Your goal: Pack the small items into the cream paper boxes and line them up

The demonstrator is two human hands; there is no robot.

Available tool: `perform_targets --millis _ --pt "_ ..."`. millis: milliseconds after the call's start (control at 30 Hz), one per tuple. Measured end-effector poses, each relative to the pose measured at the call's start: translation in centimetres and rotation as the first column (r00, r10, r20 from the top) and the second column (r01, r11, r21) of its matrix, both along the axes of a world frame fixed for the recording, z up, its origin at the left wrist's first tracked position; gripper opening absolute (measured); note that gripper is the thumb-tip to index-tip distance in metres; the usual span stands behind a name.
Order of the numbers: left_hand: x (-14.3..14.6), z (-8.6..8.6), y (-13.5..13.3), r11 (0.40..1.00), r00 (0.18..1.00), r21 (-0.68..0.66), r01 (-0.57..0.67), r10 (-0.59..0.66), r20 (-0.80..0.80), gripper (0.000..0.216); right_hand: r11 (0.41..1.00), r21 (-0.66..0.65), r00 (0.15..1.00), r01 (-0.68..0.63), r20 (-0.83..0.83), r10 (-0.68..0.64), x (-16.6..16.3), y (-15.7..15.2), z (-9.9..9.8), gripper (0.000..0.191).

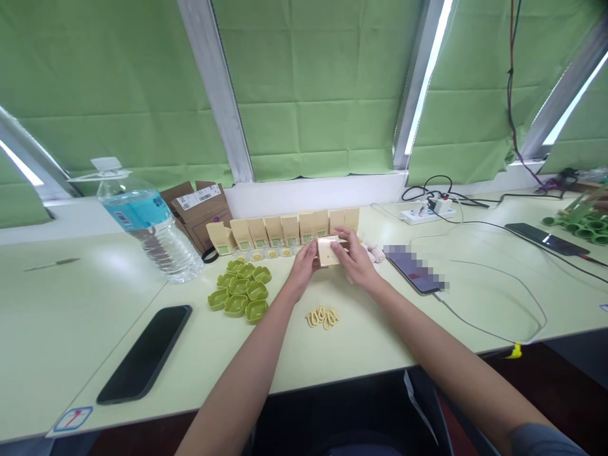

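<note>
A small cream-coloured box point(329, 252) is held above the table between my two hands. My left hand point(303, 266) grips its left side with the fingers closed against it. On the other side, my right hand point(355, 258) has its thumb and fingers on the box's right edge. Behind them stands a row of similar cream boxes point(266, 232) with raised flaps, and small clear containers with yellow centres point(272, 253) sit before it. Several green cup-like pieces point(238, 287) lie to the left. Pale yellow ring-shaped pieces point(323, 316) form a small pile nearer me. White-pink rounded pieces point(377, 253) are partly hidden by my right hand.
At left stand a large water bottle point(152, 221) and an open cardboard box point(202, 212); a black phone point(145, 354) lies nearer. Rightward are a cabled phone point(413, 269), a power strip point(427, 214), another phone point(546, 239) and green tubes point(582, 227) by a person's hand.
</note>
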State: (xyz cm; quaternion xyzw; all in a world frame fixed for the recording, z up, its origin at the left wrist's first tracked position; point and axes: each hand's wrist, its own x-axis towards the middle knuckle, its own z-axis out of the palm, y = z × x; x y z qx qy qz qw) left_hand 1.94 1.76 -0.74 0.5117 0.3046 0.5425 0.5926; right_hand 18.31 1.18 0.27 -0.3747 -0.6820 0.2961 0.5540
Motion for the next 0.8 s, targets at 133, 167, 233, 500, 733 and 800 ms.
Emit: perform_targets --millis 133,167,233,500,733,800 --pt "-0.15 0.07 -0.08 0.998 0.998 -0.009 -0.066 0.066 -0.014 0.052 0.997 0.013 0.996 0.070 0.048 -0.070 0.32 0.23 0.07 0.047" --pt "-0.20 0.11 -0.11 0.996 0.996 -0.008 -0.084 0.083 -0.022 0.053 0.997 0.008 0.996 0.071 0.055 -0.072 0.36 0.21 0.12 0.046" --pt "-0.28 0.27 -0.22 0.993 0.993 -0.010 -0.117 0.117 -0.036 0.055 0.998 -0.004 0.996 0.057 0.063 -0.057 0.39 0.03 0.26 0.048" --pt "-0.21 0.98 -0.73 0.990 0.989 0.029 -0.135 0.136 -0.053 0.064 1.000 0.009 0.990 -0.022 0.136 0.020 0.23 -0.60 0.49 0.057" --pt "-0.26 0.73 -0.78 0.992 0.988 0.032 -0.125 0.128 -0.087 0.065 0.983 0.181 0.933 -0.034 0.359 -0.034 0.28 -0.33 0.04 0.071" --pt "-0.28 0.64 -0.76 0.995 0.989 0.023 -0.102 0.104 -0.106 0.063 0.983 0.182 0.922 -0.023 0.383 -0.049 0.39 -0.19 -0.13 0.071"
